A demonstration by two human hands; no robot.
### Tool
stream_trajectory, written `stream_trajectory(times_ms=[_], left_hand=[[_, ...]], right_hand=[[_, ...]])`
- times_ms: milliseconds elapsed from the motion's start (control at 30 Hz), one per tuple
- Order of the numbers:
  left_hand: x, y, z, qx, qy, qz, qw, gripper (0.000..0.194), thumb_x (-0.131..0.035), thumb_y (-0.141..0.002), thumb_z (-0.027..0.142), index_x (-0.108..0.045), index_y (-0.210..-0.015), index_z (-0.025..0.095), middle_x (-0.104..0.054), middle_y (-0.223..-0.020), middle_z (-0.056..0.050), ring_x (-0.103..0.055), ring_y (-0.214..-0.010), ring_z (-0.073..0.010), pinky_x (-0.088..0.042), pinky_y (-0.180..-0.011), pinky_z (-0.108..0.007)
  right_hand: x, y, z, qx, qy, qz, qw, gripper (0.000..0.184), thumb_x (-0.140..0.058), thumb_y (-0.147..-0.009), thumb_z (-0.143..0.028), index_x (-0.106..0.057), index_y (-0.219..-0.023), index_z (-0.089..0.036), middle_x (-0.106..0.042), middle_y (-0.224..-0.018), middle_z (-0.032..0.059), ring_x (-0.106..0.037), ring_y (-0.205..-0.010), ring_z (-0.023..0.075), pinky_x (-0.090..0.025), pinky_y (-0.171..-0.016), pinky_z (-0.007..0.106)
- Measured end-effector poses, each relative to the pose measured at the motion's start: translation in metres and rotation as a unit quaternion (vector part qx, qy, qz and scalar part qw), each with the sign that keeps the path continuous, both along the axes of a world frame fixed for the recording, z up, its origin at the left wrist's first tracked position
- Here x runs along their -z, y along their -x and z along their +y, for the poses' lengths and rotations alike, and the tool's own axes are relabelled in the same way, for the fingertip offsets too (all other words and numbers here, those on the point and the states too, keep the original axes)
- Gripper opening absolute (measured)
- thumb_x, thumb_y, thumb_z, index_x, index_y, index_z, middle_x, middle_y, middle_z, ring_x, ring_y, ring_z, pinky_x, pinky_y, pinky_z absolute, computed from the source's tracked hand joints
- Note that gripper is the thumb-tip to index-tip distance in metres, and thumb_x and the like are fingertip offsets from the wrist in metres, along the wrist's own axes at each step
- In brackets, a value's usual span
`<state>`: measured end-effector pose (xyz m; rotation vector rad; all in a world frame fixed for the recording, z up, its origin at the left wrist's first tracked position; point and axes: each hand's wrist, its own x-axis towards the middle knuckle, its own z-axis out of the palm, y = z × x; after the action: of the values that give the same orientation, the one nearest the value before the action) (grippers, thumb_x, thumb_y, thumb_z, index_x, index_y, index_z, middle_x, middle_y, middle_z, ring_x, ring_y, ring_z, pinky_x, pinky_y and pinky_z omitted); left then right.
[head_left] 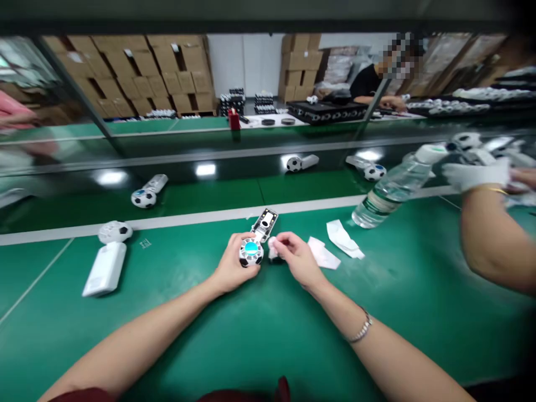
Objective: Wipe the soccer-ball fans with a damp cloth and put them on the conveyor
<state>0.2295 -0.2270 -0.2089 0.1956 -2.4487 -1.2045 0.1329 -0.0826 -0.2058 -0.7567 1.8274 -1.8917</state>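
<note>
My left hand point(234, 265) is closed round a football-patterned round device point(251, 254) with a shiny blue disc on its face. From the device's far side extends an open flat section point(265, 222) showing a circuit board and a white patch. Just to the right, my right hand point(297, 258) pinches a small crumpled white wipe point(273, 247) close beside the device. Something small and dark lies under those fingertips, too hidden to name. Two pieces of white paper, a nearer one point(323, 254) and a farther one point(345, 239), lie right of that hand.
A water bottle point(391, 190) stands at the right, near a co-worker's arm point(494, 229). Another football device point(106, 259) lies on the green table at left. Several more, including one point(146, 192), sit on the dark green strip behind the white line.
</note>
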Motion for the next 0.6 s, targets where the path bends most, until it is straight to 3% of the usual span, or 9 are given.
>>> stream_trajectory(times_ms=[133,233,300,367,433,500,567,600], left_hand=[[-0.006,0.061,-0.054,-0.059,0.075,0.021,0.995,0.059,-0.061,-0.056,0.013,-0.043,-0.111,0.017,-0.044,-0.109,-0.006,-0.046,-0.101,-0.0164,-0.039,-0.091,-0.030],[-0.010,0.109,-0.103,-0.108,0.111,0.004,0.988,0.059,-0.062,-0.056,0.015,-0.044,-0.113,0.013,-0.046,-0.107,-0.009,-0.047,-0.101,-0.0199,-0.039,-0.090,-0.033],[-0.013,0.127,-0.130,-0.128,0.124,-0.020,0.984,0.062,-0.068,-0.054,0.020,-0.046,-0.112,0.010,-0.050,-0.102,-0.011,-0.050,-0.097,-0.0225,-0.041,-0.087,-0.035],[-0.018,0.128,-0.151,-0.142,0.135,-0.031,0.980,0.069,-0.074,-0.050,0.029,-0.048,-0.110,0.010,-0.053,-0.103,-0.011,-0.052,-0.096,-0.0233,-0.041,-0.087,-0.035],[-0.025,0.114,-0.170,-0.189,0.153,-0.015,0.970,0.071,-0.073,-0.053,0.039,-0.046,-0.113,0.012,-0.049,-0.112,-0.012,-0.047,-0.106,-0.0251,-0.035,-0.095,-0.038],[-0.031,0.090,-0.193,-0.285,0.169,0.002,0.943,0.071,-0.069,-0.058,0.046,-0.042,-0.115,0.013,-0.040,-0.123,-0.016,-0.031,-0.119,-0.0336,-0.022,-0.101,-0.049],[-0.033,0.065,-0.220,-0.451,0.161,-0.005,0.878,0.076,-0.069,-0.054,0.049,-0.037,-0.115,0.016,-0.024,-0.131,-0.017,-0.018,-0.121,-0.0432,-0.018,-0.096,-0.061],[-0.032,0.055,-0.233,-0.490,0.151,-0.020,0.858,0.082,-0.072,-0.048,0.048,-0.034,-0.113,0.015,-0.022,-0.130,-0.020,-0.015,-0.119,-0.0480,-0.016,-0.092,-0.066]], right_hand=[[0.003,0.012,0.000,0.007,0.098,-0.226,0.969,0.033,-0.068,-0.067,-0.036,-0.050,-0.083,-0.014,-0.055,-0.078,0.0019,-0.049,-0.066,0.0075,-0.039,-0.059,0.020],[0.003,0.015,0.001,-0.001,0.135,-0.315,0.939,0.036,-0.073,-0.061,-0.032,-0.051,-0.082,-0.014,-0.053,-0.076,0.0010,-0.049,-0.066,0.0072,-0.040,-0.061,0.020],[0.002,0.017,0.002,-0.007,0.154,-0.343,0.927,0.034,-0.074,-0.060,-0.029,-0.051,-0.080,-0.014,-0.053,-0.076,0.0010,-0.050,-0.067,0.0079,-0.042,-0.063,0.021],[0.001,0.019,0.003,-0.015,0.174,-0.357,0.918,0.033,-0.075,-0.059,-0.026,-0.052,-0.079,-0.014,-0.054,-0.077,0.0012,-0.051,-0.069,0.0085,-0.042,-0.063,0.022],[-0.002,0.021,0.004,-0.020,0.197,-0.365,0.910,0.034,-0.075,-0.057,-0.022,-0.053,-0.082,-0.015,-0.055,-0.080,0.0008,-0.052,-0.070,0.0080,-0.042,-0.064,0.021],[-0.004,0.024,0.003,-0.035,0.217,-0.372,0.902,0.034,-0.074,-0.057,-0.018,-0.054,-0.085,-0.015,-0.055,-0.080,-0.0002,-0.051,-0.069,0.0066,-0.042,-0.064,0.020],[-0.006,0.026,0.002,-0.059,0.228,-0.378,0.895,0.031,-0.073,-0.058,-0.016,-0.055,-0.083,-0.014,-0.053,-0.077,-0.0011,-0.050,-0.066,0.0054,-0.041,-0.064,0.019],[-0.006,0.027,0.002,-0.068,0.231,-0.381,0.893,0.029,-0.072,-0.059,-0.015,-0.055,-0.082,-0.014,-0.053,-0.075,-0.0013,-0.050,-0.066,0.0051,-0.041,-0.064,0.019]])
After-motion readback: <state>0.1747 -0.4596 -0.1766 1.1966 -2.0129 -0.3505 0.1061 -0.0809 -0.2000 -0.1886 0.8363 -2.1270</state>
